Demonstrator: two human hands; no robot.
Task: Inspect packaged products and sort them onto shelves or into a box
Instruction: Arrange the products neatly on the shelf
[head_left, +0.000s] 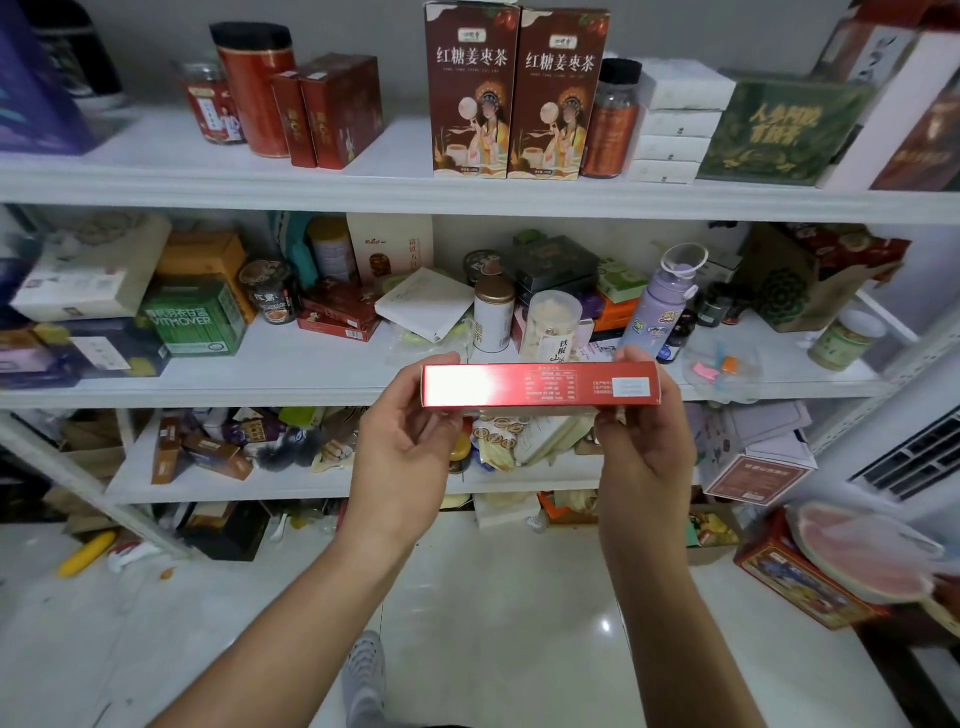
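A grey shoe (363, 670) is standing on the glossy white floor (493, 597) at the lower edge. Above it, both forearms are reaching forward. The left hand (410, 441) is clamping the left end of a flat red box (540, 385), with its digits curling over the top and bottom edges. The right hand (644, 447) is clamping the right end likewise. The box is being held level in the air, printed side facing the camera, in front of the middle shelf (208, 395) of a white rack. Behind it, a lilac bottle (657, 306) and a green box (195, 317) are standing among mixed goods. On the top shelf (260, 187), two tall tea cartons (470, 93) are standing upright, side by side.
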